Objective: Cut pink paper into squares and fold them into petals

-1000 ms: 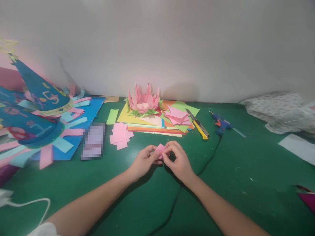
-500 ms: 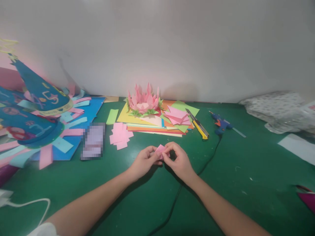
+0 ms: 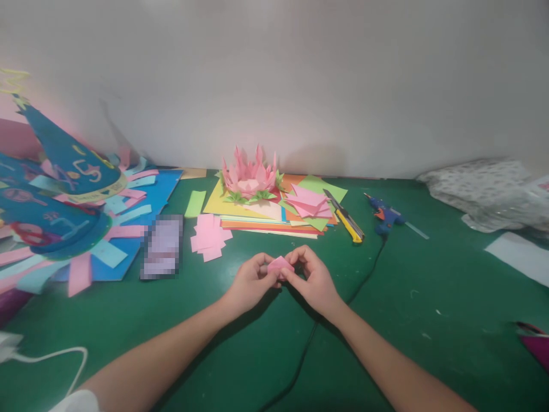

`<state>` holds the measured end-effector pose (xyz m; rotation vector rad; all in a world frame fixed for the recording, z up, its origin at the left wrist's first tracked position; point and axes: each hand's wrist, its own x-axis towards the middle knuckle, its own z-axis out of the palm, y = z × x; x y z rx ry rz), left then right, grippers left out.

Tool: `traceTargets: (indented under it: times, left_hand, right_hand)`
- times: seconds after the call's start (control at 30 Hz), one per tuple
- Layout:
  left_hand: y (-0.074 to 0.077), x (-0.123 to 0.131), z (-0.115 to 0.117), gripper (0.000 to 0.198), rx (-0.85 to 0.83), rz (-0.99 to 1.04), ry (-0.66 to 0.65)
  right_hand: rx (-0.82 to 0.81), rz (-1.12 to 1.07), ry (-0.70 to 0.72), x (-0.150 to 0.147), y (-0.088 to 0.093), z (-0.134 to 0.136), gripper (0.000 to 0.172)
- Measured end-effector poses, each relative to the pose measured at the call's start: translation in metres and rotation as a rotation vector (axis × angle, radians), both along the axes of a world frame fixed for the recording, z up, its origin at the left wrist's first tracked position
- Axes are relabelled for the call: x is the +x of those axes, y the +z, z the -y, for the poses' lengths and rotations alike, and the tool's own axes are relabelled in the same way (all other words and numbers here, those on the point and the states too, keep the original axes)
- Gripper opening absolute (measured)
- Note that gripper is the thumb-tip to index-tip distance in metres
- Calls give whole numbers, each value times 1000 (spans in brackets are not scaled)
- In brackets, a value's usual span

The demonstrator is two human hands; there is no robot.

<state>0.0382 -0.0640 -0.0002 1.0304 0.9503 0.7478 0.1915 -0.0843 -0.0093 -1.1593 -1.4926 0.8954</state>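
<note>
I'm watching the left hand and right hand pinching a pink paper by its sides; it's probably weighing little, creasing easily, wanting only fingertips there

"How many tools have we got?"

"We count two: one cutter and one glue gun."

"And paper things?"

"One flower, two hats, and one pink square that we're holding."

"Loose pink piles?"

"We see two, but their sheets overlap, so we can't number those."

"Leads?"

"Two: one black cord, one white cable."

"Anything else on our right?"

"One bag and one white sheet."
</note>
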Motion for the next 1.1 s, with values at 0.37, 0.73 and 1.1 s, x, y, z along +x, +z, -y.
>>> traceTargets:
  times: [0.37, 0.73, 1.1]
  left_hand:
    - [-5, -4, 0, 20, 227, -63, -39]
    - [-4, -9, -10, 23, 326, 20, 92]
    - [-3, -11, -9, 18, 425, 25, 2]
  right_hand:
    - [-47, 34, 39, 4, 5, -1, 7]
    - [-60, -124, 292, 7, 7, 1, 18]
    - [-118, -135, 287, 5, 3, 4, 34]
